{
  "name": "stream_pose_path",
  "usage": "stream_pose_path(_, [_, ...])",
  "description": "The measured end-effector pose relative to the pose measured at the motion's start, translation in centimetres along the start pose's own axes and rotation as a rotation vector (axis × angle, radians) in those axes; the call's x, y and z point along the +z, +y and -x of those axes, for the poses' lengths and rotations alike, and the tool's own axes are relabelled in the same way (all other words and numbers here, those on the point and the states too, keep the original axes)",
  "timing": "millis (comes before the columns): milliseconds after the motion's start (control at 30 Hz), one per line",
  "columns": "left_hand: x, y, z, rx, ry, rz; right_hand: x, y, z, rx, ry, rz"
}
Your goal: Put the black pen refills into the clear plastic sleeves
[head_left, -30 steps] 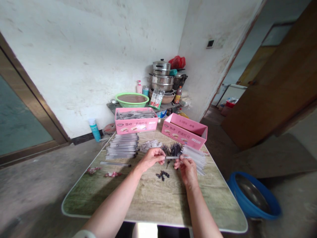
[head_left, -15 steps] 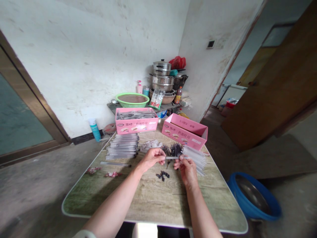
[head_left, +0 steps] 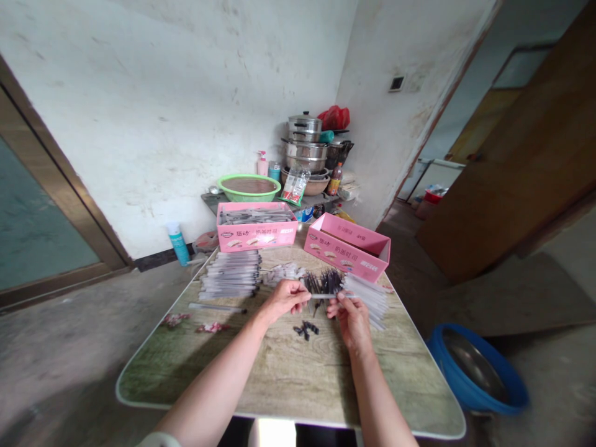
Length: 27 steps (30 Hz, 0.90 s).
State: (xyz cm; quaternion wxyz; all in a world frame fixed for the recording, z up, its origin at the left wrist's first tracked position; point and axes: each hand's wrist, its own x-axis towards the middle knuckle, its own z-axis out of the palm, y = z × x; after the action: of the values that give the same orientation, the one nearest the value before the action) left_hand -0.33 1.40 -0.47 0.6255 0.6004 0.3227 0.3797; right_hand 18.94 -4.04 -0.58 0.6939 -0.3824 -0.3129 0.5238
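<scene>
My left hand (head_left: 287, 298) pinches the left end of a thin translucent pen barrel (head_left: 323, 297), and the fingers of my right hand (head_left: 350, 313) are closed on its right end. It lies level between them, above the table. Just behind it is a bunch of thin dark pen parts (head_left: 328, 280). To the right, more clear barrels (head_left: 365, 298) fan out partly under my right hand. Small black caps (head_left: 306, 329) lie in front. A pile of small whitish pieces (head_left: 284, 272) is behind my left hand. Left of that lie stacked pens (head_left: 231, 275) and one single pen (head_left: 216, 308).
At the table's (head_left: 298, 385) back edge stand a pink box (head_left: 257, 238) filled with pens and another pink box (head_left: 347, 254). Behind them a shelf holds a green basin (head_left: 249, 197) and stacked pots (head_left: 305, 149). A blue tub (head_left: 505, 397) sits on the floor to the right.
Almost nothing differs. My left fingers have shifted very slightly at the barrel's left end; my right hand holds the same place.
</scene>
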Motion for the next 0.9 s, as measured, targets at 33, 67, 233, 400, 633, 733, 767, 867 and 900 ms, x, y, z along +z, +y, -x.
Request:
stream_pose_path(33, [0.06, 0.06, -0.02, 0.011, 0.006, 0.031, -0.01, 0.01, -0.01, 0.001, 0.002, 0.002])
stream_pose_path(67, [0.10, 0.13, -0.04, 0.019, 0.016, 0.062, -0.02, 0.02, -0.03, 0.001, 0.004, 0.004])
stream_pose_path(233, [-0.04, 0.07, -0.04, -0.011, 0.050, 0.027, -0.13, 0.04, -0.13, -0.006, 0.017, 0.004])
stream_pose_path(400, [-0.20, -0.34, -0.03, -0.048, -0.016, -0.071, -0.09, 0.11, -0.11, -0.011, 0.018, 0.007])
stream_pose_path(633, [0.01, 0.21, -0.03, -0.007, 0.059, -0.003, 0.07, -0.02, -0.05, -0.016, 0.028, 0.006])
stream_pose_path(733, [-0.12, 0.03, 0.01, -0.054, 0.033, -0.071, -0.11, 0.12, -0.14, -0.010, 0.025, 0.007])
stream_pose_path(767, [-0.15, -0.05, 0.01, -0.064, 0.016, -0.087, -0.18, 0.18, -0.17, -0.010, 0.023, 0.007])
stream_pose_path(867, [-0.08, -0.13, -0.02, -0.026, -0.004, -0.066, -0.28, 0.29, -0.23, -0.011, 0.023, 0.003])
stream_pose_path(900, [-0.03, -0.07, -0.05, -0.007, 0.008, -0.036, -0.27, 0.27, -0.23, -0.010, 0.024, 0.003])
